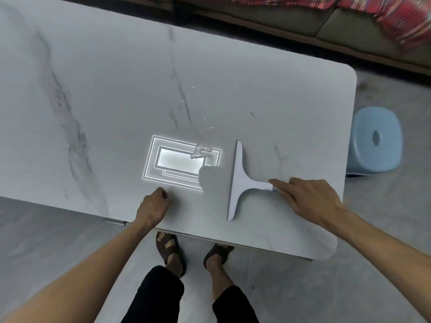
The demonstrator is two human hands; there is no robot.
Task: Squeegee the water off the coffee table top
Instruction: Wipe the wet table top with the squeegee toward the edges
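Observation:
A white marble-patterned coffee table top (116, 101) fills most of the view. A small puddle of water (201, 153) lies near its middle, with a few streaks and drops (205, 117) further back. A pale T-shaped squeegee (240, 180) lies flat on the table to the right of the puddle, blade toward the water. My right hand (310, 201) touches the end of the squeegee's handle with straight fingers. My left hand (155, 207) rests on the table near the front edge, fingers curled, holding nothing.
A ceiling light's reflection (177, 162) glares on the table beside the puddle. A light blue plastic stool (375, 142) stands on the floor past the table's right edge. A sofa with a red plaid cloth (384, 17) runs along the back. My sandalled feet (170, 250) are under the front edge.

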